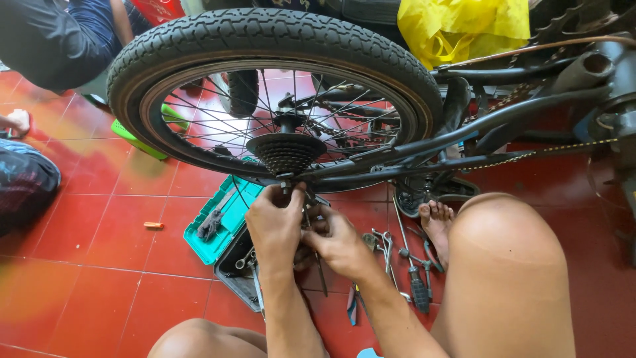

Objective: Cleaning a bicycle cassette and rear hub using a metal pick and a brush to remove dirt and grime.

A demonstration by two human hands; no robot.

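Both hands were raised to the axle end (286, 187) of an upturned bicycle's rear wheel (271, 93), just below the dark sprocket cluster (286, 152). The left hand (275, 225) was closed around the axle end, its fingers (296, 196) curled tight over a small metal part that could not be made out. The right hand (339, 242) was set just beside it, touching it, with its fingers (317, 213) pinched narrowly on a thin metal piece; what exactly was held could not be told.

Directly above the fingers the spokes and the thick tyre were seen, and to their right the black frame stays (464, 136) ran away from the axle, with the chain (530, 156) stretched along them. Behind the tyre, up and to the right, a yellow plastic bag (464, 26) was hung on the bicycle.

Below and to the left of the fingers an open green toolbox (215, 238) was laid on the red tiled floor (86, 265), partly hidden by the left forearm. Below and to the right of the fingers, wrenches (383, 242), a screwdriver (417, 288) and pliers (352, 305) were scattered on the floor near a bare foot (437, 222) and a raised knee (510, 245). Far to the left, another person's dark clothing (46, 40) was seen at the edge, well apart from the fingers. A small orange object (154, 225) was lying alone on the tiles to the left.
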